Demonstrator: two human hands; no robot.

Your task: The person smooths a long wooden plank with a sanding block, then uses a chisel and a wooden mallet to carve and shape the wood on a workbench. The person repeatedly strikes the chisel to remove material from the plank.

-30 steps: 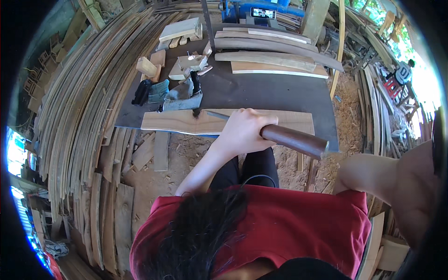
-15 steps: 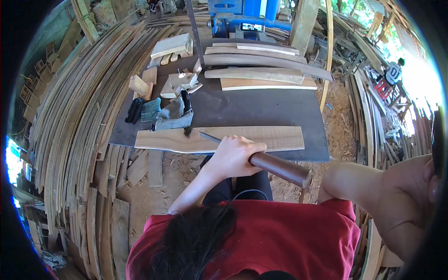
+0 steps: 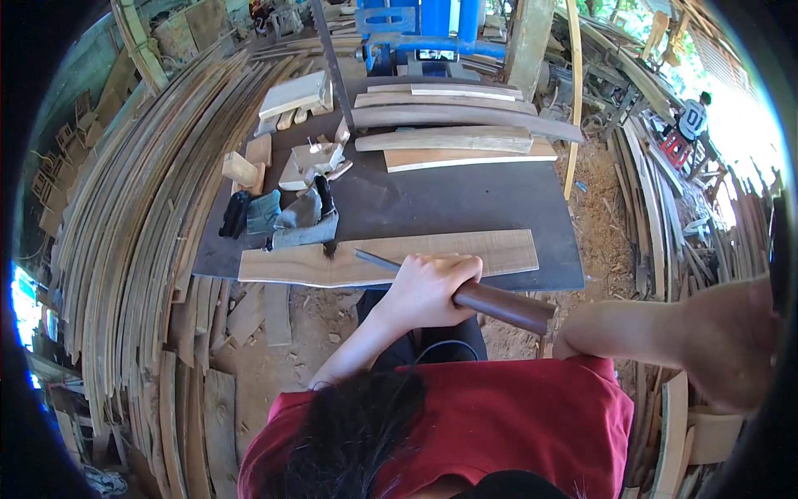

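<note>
Left hand: From my remote post, I see the left hand (image 3: 434,291), its grip wrapped around a brown-handled tool (image 3: 509,307); clock readings run from this hand, twelve pointing away from the wearer.
Blade: The tool's narrow metal blade (image 3: 376,259) points toward ten o'clock above the plank (image 3: 291,264); I cannot tell whether its tip touches.
Plank: Pale brown, it lies flat along the near edge of the table (image 3: 482,191), spanning nine to two o'clock.
Right hand: At three o'clock, the right hand (image 3: 731,345) blurs at the rim, its fingers obscured; I cannot tell how its grip stands.
Tabletop: Cut wooden blocks (image 3: 241,170) sit at ten o'clock, boards (image 3: 440,140) at twelve.
Workshop: Long timber (image 3: 158,200) lines ten o'clock; another person (image 3: 692,119) appears at two.
</note>
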